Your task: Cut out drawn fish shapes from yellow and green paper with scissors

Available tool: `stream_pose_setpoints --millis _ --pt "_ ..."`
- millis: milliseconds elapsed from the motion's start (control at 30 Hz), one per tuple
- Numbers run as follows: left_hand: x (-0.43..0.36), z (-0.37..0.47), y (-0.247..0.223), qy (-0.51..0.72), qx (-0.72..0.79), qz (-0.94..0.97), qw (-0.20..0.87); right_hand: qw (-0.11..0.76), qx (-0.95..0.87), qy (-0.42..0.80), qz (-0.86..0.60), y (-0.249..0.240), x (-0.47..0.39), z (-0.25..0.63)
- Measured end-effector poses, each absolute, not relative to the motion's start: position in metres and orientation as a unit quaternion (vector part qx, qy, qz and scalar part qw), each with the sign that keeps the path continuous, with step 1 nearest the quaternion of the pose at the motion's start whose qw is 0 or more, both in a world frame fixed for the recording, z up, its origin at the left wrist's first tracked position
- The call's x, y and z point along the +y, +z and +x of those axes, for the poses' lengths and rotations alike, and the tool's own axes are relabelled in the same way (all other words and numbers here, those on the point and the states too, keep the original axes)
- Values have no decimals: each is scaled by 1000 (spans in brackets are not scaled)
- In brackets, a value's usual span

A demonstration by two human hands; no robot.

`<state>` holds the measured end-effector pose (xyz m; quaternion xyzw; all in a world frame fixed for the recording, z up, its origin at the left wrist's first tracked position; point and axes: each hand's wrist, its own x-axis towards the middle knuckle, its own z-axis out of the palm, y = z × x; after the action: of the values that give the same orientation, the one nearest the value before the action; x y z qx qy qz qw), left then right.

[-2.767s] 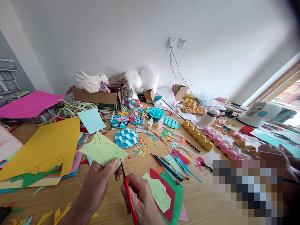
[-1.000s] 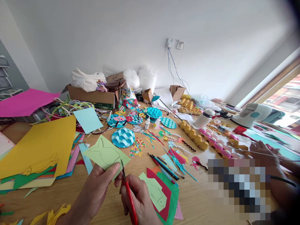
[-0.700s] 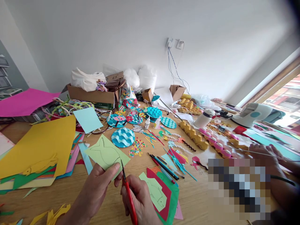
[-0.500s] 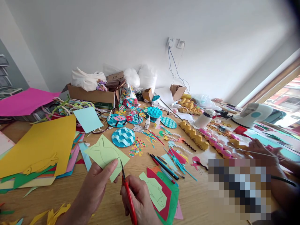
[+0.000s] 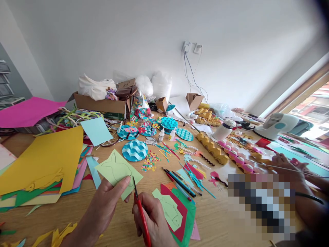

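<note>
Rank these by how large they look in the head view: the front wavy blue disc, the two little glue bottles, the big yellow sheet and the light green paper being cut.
1. Yellow sheet
2. Light green paper
3. Wavy blue disc
4. Glue bottles, which look about alike, so unranked between themselves

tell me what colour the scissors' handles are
The scissors' handles are red, seen best in the head view, partly covered by the right hand.

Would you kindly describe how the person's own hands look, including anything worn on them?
The left hand and the right hand are bare, without gloves. No sleeve, watch or bracelet shows; some fingers are partly hidden, so rings cannot be ruled out.
</note>
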<state>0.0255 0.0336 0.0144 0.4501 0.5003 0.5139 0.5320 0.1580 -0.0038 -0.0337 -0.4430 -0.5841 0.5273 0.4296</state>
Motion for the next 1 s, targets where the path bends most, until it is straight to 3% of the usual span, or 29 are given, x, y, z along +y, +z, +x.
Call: stream_pose_setpoints --millis 1000 --pt "34 21 7 498 473 420 593 372 -648 458 -481 -40 -7 170"
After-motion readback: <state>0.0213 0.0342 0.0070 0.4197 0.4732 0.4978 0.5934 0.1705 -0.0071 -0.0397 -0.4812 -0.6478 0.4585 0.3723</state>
